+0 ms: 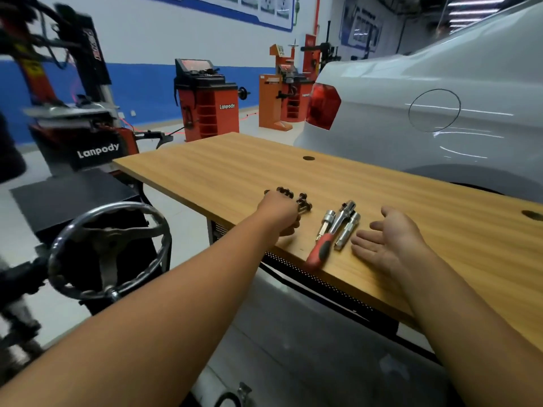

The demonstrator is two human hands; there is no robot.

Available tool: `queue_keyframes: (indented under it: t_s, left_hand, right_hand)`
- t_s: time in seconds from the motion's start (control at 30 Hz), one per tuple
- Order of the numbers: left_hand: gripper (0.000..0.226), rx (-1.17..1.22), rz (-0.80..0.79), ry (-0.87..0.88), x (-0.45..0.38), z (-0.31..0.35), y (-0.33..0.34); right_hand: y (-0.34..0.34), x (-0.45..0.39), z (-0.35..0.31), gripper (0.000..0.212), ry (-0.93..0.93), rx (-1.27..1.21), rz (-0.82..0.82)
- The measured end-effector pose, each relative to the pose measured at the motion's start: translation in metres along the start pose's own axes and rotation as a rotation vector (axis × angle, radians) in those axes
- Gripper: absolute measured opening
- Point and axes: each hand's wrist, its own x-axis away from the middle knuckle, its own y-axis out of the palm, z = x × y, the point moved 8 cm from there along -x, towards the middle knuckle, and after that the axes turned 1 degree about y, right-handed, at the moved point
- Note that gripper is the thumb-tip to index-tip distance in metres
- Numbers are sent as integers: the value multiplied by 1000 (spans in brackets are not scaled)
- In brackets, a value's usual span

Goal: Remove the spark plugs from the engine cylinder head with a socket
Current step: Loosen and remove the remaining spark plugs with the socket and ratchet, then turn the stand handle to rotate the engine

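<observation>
Ratchet point(329, 235) and two sockets point(348, 230) lie on the worktop point(411, 207), long axes 1 to 7 o'clock, just at 9 o'clock of the right hand point(388, 236), the nearer grip, held wide and empty. Left hand point(279, 211) rests curled over bolts point(304, 202); hold cannot be told.

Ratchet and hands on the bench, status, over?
Left hand down over the dark bolts, grip hidden. Right hand open, palm up, beside the sockets. Ratchet untouched on the table. No engine in view.
</observation>
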Motion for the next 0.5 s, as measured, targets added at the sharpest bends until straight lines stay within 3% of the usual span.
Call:
queue_keyframes:
  t_s: [0.1,0.3,0.4,0.5]
  left_hand:
    - [32,-10,2,53,16,-2,-40]
    - [17,20,67,135,63,-12,-155]
    - [21,-23,111,181,98,-23,-228]
    - [24,-72,262,225,142,-32,-312]
  right_hand:
    - [8,20,1,53,-44,47,51]
    - [67,87,4,35,-265,147,79]
    - [124,123,11,32,-379,235,-7]
    - [197,172,40,26,-480,324,-181]
